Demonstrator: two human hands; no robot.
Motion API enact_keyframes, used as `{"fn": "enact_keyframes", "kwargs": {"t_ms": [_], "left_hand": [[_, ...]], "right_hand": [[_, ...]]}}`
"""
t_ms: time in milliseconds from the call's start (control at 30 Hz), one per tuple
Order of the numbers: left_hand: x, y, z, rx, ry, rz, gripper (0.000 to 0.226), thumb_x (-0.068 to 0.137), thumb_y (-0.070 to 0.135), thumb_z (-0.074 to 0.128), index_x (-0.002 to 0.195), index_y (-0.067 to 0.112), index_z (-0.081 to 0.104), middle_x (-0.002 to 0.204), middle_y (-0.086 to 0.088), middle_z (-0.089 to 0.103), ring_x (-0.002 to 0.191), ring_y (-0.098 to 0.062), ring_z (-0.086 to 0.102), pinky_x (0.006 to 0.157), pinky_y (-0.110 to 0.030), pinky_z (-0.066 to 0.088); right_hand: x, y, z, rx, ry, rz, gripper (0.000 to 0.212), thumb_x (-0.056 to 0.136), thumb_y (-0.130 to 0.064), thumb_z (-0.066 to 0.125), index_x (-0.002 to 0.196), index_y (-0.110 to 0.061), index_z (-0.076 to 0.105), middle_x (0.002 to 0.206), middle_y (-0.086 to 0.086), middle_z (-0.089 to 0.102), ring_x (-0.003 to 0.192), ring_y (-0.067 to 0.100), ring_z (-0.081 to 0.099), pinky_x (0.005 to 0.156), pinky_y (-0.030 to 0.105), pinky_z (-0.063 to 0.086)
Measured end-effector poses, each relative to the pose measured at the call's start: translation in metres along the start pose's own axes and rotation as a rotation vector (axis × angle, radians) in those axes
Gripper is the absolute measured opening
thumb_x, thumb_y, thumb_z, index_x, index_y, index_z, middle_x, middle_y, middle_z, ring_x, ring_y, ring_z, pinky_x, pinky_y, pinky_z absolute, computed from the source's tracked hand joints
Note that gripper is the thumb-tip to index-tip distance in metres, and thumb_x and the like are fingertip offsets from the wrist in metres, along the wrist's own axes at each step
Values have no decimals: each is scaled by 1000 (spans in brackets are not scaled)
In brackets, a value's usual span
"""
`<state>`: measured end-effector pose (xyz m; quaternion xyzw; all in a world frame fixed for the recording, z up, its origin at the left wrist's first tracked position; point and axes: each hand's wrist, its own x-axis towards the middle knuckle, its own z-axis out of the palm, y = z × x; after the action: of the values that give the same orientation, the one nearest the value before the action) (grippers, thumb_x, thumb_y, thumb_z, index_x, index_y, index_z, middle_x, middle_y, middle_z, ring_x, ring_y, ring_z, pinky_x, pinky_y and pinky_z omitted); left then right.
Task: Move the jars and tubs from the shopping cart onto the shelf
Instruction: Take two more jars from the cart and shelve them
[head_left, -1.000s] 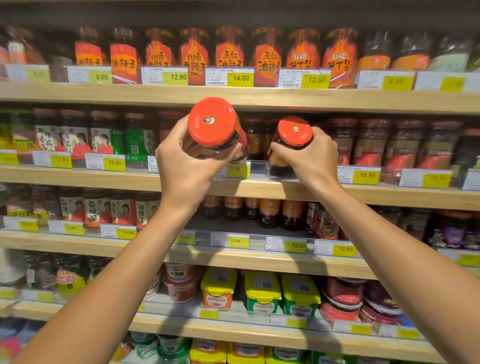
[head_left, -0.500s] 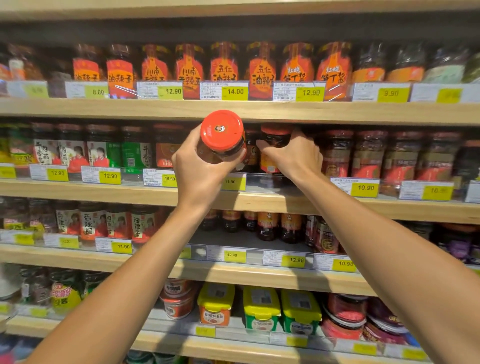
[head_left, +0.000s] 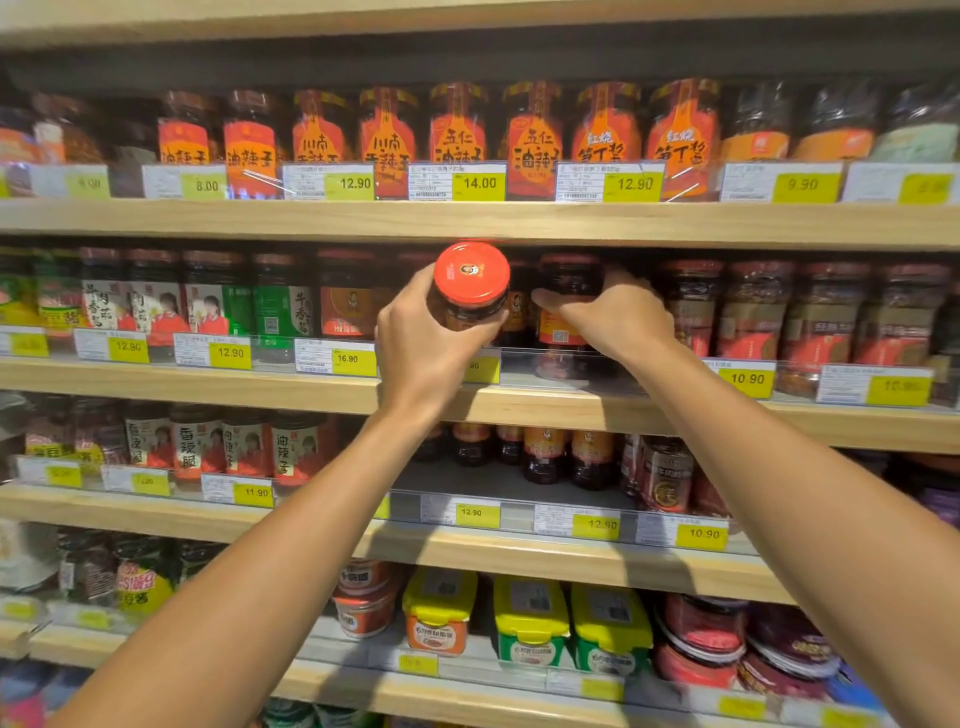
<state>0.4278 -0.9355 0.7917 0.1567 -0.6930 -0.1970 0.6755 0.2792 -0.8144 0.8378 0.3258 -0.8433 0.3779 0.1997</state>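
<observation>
Both bare arms reach up and forward; the left hand (head_left: 423, 345) and right hand (head_left: 618, 317) each curl their fingers in a grip.

tilted jar (head_left: 470, 291) left of shelved jar (head_left: 569, 306)

Your left hand (head_left: 415, 338) holds a jar (head_left: 470, 291) with a bright red lid bearing a small portrait emblem, over dark contents. The jar (head_left: 569, 306) under your right hand (head_left: 618, 314) is dark with a red-orange label. The shelf (head_left: 467, 223) is pale wood, with yellow-and-white price tags (head_left: 478, 182).
</observation>
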Motion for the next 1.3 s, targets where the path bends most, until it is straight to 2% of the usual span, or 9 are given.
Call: {"fn": "enact_keyframes", "kwargs": {"t_ms": [200,300,400,567,667,800,933,1100,1300], "left_hand": [[-4,5,16,108,-32,-61,55,65,59,83,105,25,68,98,9,74,86,-7,60,74,-24,46],[3,8,25,227,-59,-110,59,65,68,77,99,21,66,96,3,74,88,-17,64,68,-28,40],[13,14,30,315,-105,-135,59,68,66,75,97,16,66,97,-5,74,96,-28,67,66,-31,39],[26,24,33,463,-185,-126,58,71,68,72,83,12,61,94,-10,71,92,-33,67,66,-36,43],[33,29,35,521,-235,-125,62,72,74,68,77,13,56,95,-13,71,96,-35,66,76,-42,50],[32,30,35,629,-273,-86,73,79,77,58,92,5,66,101,-15,70,101,-37,64,77,-41,44],[23,31,29,673,-321,-33,64,88,67,55,102,5,64,107,-16,68,104,-38,62,73,-40,39],[-5,30,-5,604,-333,20,76,91,68,46,146,15,42,136,-9,61,123,-33,58,90,-44,50],[-42,19,-66,370,-408,263,53,96,48,55,143,25,47,144,9,52,131,-12,48,102,-32,43]], "right_hand": [[-3,15,-7,-19,2,-63,72,69,-77,67,103,-13,66,100,8,71,96,33,66,83,46,56],[-8,17,-13,-30,35,-75,68,72,-76,67,92,-11,65,90,7,70,88,33,66,77,46,56],[-16,20,-18,-15,51,-105,77,70,-80,65,103,-10,64,99,7,70,96,32,65,80,47,56],[-30,28,-25,-4,77,-167,82,74,-78,63,126,-16,55,111,-2,68,106,26,64,84,46,54],[-36,33,-28,5,72,-202,87,74,-78,61,137,-18,48,113,-5,68,106,23,65,86,47,55],[-43,38,-30,16,48,-218,87,76,-75,62,141,-20,45,116,-5,67,111,23,63,89,49,54],[-52,42,-32,21,54,-217,89,74,-79,60,143,-24,44,123,-7,66,115,22,62,91,48,53],[-75,45,-37,47,71,-293,81,82,-71,62,146,-26,43,134,-8,61,126,17,55,100,44,48],[-115,52,-45,54,57,-377,68,89,-62,59,146,-31,43,143,-14,53,133,10,45,107,37,43]]}}
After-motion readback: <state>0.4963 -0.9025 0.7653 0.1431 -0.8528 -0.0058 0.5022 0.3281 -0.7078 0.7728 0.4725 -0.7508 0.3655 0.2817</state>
